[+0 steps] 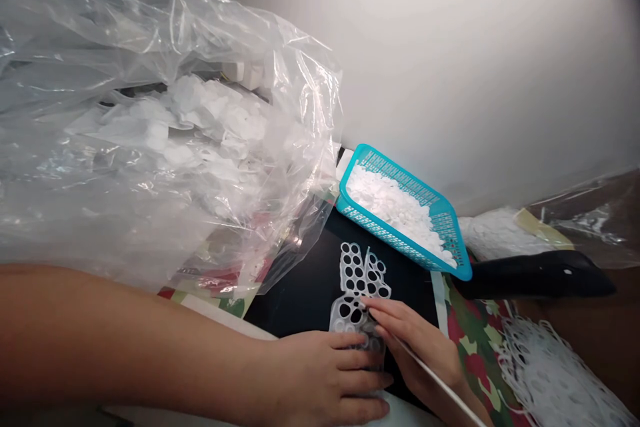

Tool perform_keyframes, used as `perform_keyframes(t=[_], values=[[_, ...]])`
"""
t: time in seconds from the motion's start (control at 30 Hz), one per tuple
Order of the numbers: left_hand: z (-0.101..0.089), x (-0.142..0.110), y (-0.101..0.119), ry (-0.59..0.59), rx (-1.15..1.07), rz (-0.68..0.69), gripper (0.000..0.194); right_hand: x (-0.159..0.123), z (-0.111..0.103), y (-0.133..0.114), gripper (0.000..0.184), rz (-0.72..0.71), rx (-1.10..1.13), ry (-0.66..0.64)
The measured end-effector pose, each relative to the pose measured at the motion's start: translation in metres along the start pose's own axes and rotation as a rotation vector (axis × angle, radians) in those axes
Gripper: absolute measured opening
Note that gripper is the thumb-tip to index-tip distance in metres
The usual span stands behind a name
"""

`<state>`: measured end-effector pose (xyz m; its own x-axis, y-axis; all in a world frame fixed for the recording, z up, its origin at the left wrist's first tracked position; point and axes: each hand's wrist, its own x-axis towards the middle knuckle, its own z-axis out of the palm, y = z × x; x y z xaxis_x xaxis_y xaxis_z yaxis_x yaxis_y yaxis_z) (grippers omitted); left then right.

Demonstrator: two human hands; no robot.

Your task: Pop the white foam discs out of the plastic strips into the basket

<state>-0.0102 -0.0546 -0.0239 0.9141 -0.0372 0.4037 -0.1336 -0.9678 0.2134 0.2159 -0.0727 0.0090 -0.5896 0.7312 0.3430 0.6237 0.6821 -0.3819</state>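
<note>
Sheet of perforated white material (356,280) held down on a black mat (295,293)

Left hand (323,377) lies flat on the sheet, its grip open; right hand (417,340) curls around a thin white rod (440,380). Beyond the sheet sit a teal basket (387,173) of white pieces (390,210) and a clear plastic bag (165,33); punched scrap (553,373) lies right of it. Hard rod pressure could tear the narrow webbing.

A flat black board (305,293) carries a white perforated plastic sheet (353,273) under and just ahead of the left hand (320,377), with a turquoise mesh plastic basket (400,210) of white pieces at its far edge. Right of the right hand (417,347), a red-and-green camouflage-print cloth (475,353) bears a tangled heap of white perforated scrap (555,373). A clear plastic bag (165,147) of white pieces lies ahead of the left hand.
</note>
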Motion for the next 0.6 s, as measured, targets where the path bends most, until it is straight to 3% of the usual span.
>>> perform_keyframes(t=[0.27, 0.6], values=[[-0.0057, 0.0007, 0.0004, -0.022, 0.022, -0.008, 0.059, -0.0046, -0.0052, 0.0027, 0.027, 0.001, 0.129, -0.117], [-0.0071, 0.0006, 0.002, -0.04, 0.034, -0.018, 0.06, 0.0023, -0.0051, 0.0009, 0.026, 0.106, 0.218, -0.092]])
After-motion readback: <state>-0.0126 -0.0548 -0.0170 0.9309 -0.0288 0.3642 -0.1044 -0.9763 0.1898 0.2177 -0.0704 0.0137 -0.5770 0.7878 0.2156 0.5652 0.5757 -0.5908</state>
